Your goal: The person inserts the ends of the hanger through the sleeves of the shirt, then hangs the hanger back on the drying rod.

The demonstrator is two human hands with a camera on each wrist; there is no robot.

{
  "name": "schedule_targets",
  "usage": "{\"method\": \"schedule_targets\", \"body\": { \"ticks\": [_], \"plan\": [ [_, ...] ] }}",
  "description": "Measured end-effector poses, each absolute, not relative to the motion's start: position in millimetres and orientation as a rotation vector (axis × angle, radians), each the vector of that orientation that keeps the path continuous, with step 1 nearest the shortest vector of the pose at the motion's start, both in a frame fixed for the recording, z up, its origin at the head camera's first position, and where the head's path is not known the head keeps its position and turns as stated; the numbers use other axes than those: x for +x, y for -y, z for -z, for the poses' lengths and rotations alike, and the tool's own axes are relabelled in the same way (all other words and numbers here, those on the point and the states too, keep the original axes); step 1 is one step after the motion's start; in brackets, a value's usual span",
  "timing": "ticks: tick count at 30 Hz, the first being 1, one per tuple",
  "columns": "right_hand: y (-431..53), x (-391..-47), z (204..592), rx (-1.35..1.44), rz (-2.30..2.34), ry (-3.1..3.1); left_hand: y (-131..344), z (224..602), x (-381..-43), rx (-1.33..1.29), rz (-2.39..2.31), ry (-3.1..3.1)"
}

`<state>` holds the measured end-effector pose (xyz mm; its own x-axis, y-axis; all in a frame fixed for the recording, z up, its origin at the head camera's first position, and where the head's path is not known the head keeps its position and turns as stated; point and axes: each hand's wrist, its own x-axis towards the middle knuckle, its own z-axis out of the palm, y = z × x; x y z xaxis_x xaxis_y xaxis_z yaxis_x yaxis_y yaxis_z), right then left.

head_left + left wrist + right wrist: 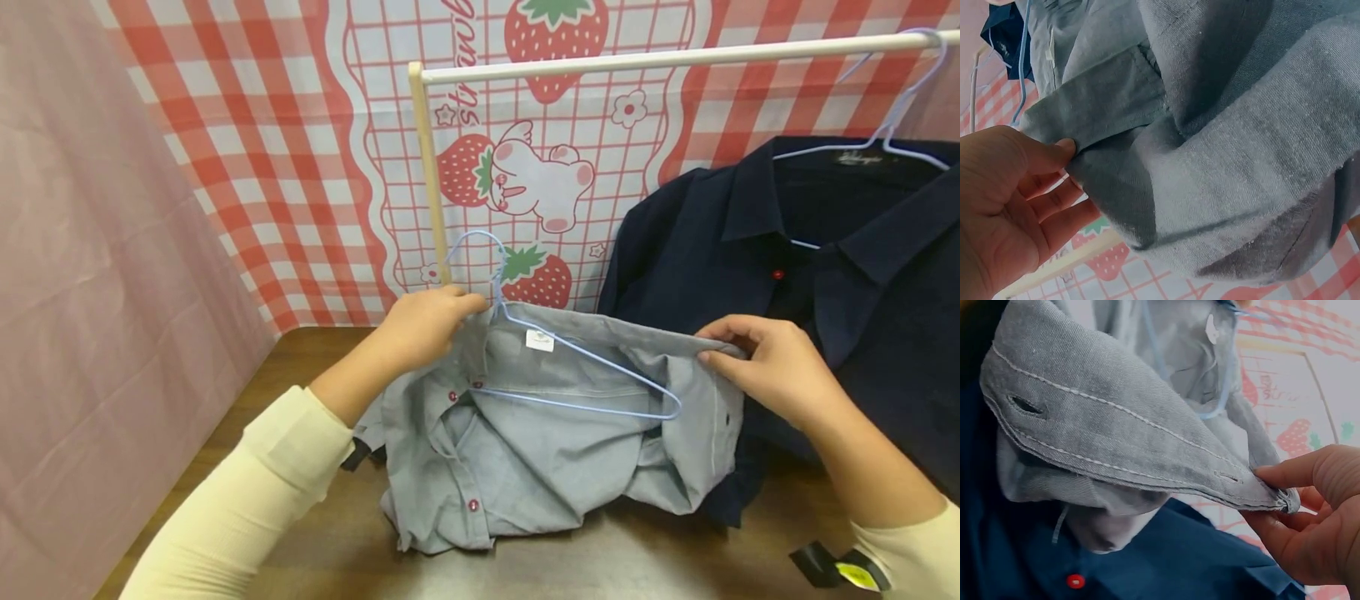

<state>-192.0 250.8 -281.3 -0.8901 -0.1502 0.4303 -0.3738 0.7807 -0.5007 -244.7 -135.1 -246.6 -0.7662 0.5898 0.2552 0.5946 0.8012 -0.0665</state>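
Observation:
A grey shirt [540,467] with red buttons is held up by its collar over the wooden table. My left hand [427,329] pinches the collar's left side close to the hanger's neck; in the left wrist view the thumb presses on the cloth edge. At the other end, my right hand [776,367] pinches the collar corner between thumb and fingers, beside a buttonhole placket [1104,419]. A light blue wire hanger [592,358] lies inside the shirt's neck, its hook standing up above the collar. Its left arm is hidden by the cloth.
A navy shirt [675,242] hangs on a lilac hanger [888,125] from the white rail [637,60] at the right. The rack's wooden post [427,167] rises behind my left hand. A strawberry-print checked cloth [285,158] covers the back.

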Motion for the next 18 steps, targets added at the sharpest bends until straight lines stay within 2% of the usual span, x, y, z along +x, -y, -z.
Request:
{"method": "schedule_targets", "body": {
  "ticks": [10,18],
  "plan": [
    [-245,-177,256,0.386,-0.797,2.548,128,249,-245,-0.829,-0.128,2.707],
    [-228,-160,251,0.445,-0.809,2.570,121,253,-245,-0.780,-0.149,2.715]
  ]
}}
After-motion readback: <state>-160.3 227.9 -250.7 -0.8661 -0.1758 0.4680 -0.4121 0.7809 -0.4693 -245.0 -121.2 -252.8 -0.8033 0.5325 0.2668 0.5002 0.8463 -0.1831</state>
